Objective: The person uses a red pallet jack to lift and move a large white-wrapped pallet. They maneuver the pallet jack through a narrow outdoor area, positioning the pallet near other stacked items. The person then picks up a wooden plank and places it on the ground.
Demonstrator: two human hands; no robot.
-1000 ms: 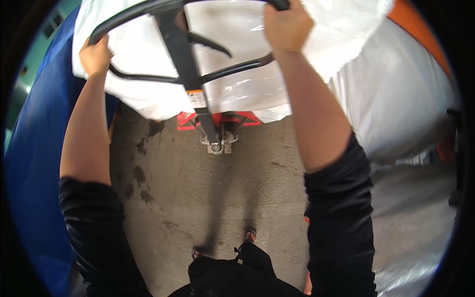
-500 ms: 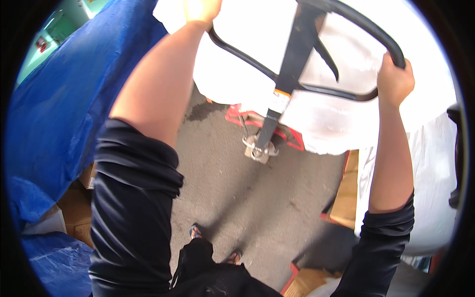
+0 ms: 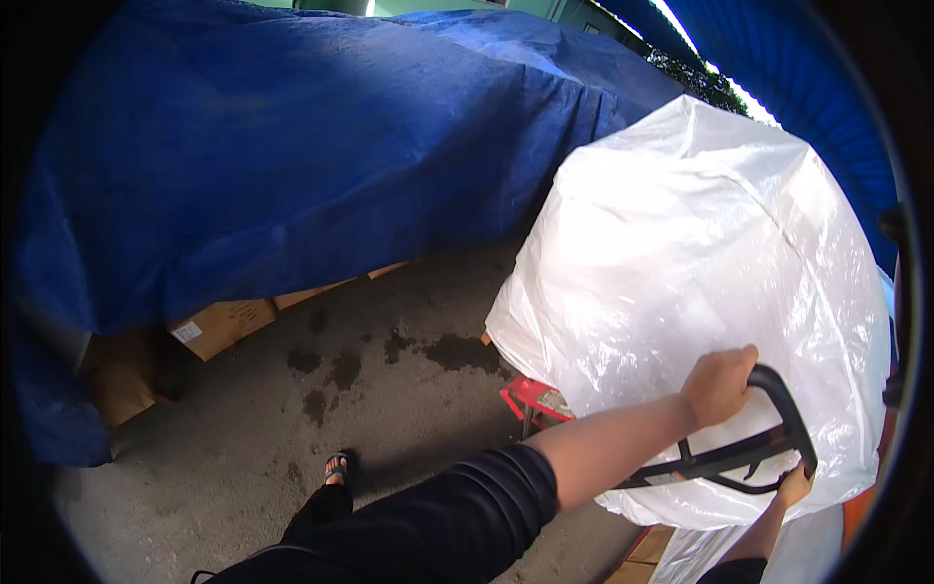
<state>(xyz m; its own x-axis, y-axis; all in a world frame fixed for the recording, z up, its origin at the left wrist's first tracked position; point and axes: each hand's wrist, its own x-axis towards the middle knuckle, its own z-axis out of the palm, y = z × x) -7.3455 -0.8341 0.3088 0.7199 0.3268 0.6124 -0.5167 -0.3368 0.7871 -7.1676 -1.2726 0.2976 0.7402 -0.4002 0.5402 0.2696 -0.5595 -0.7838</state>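
Stained grey floor (image 3: 233, 419), green wall (image 3: 582, 15)

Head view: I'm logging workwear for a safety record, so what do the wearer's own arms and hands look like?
Both the left hand and the right hand are bare, without gloves. The left sleeve is black and plain, gathered in folds near the elbow, leaving the forearm uncovered. Only a little of the right sleeve, also dark, shows.

A blue tarpaulin (image 3: 292, 175) hung over some cardboard boxes (image 3: 230, 325) on the left. Dark stains (image 3: 344, 370) lay on the grey floor (image 3: 224, 448).
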